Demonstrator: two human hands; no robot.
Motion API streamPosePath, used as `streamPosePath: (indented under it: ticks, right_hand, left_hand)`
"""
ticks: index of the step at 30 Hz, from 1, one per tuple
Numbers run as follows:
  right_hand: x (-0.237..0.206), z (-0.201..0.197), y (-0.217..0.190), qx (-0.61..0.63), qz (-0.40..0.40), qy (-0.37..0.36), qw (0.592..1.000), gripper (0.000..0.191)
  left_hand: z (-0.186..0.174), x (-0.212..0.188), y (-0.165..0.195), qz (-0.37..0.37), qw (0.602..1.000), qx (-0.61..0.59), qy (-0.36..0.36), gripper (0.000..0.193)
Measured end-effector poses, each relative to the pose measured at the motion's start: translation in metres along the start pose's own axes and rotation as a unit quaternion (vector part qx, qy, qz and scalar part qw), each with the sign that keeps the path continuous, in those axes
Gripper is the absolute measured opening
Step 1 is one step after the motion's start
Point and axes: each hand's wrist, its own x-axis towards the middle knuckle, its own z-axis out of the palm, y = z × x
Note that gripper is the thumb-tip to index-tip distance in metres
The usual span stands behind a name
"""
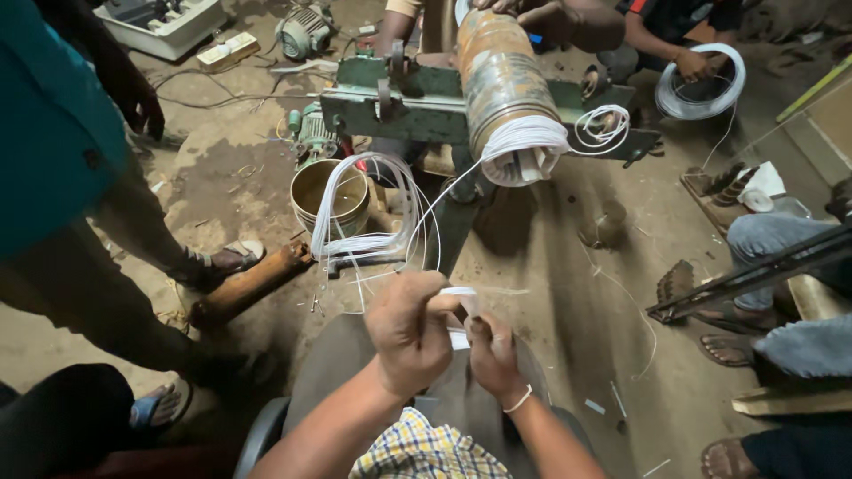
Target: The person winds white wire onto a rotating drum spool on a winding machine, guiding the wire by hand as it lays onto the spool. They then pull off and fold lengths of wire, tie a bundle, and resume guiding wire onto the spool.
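Observation:
My left hand [410, 330] and my right hand [493, 355] are together over my lap, both pinching a strip of white tape [461, 337] and the thin white wire [426, 217]. The wire runs up from my fingers to a rusty metal drum [501, 71] on a green winding machine [417, 102], where a white coil [524, 142] is wound at the drum's near end. Loose loops of white wire [364, 208] hang between the machine and my hands.
A metal bucket [330, 193] and an orange cylinder [248, 284] lie on the dirt floor at left. A standing person in teal [53, 133] is close on the left. Another person [701, 66] holds a wire coil at back right. Feet and metal bars crowd the right.

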Motion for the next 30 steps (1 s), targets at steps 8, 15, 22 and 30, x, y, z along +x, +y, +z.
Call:
streamPosePath:
  ticks: [8, 15, 22, 30]
  right_hand:
    - [-0.002, 0.013, 0.023, -0.056, 0.003, 0.114, 0.992, 0.030]
    - [-0.011, -0.022, -0.045, 0.033, -0.168, 0.042, 0.984, 0.057]
    - [-0.003, -0.032, -0.136, 0.035, -0.116, 0.120, 0.985, 0.040]
    - [-0.003, -0.049, -0.123, 0.081, -0.098, 0.002, 0.992, 0.047]
  left_hand:
    - [-0.006, 0.012, 0.010, 0.054, 0.998, -0.030, 0.032, 0.011]
    - [0.001, 0.016, 0.016, -0.055, 0.992, -0.062, -0.097, 0.009]
    - [0.012, -0.016, 0.011, -0.111, 0.966, -0.105, -0.207, 0.026]
    - [-0.007, -0.031, -0.020, -0.361, 0.851, -0.280, -0.259, 0.032]
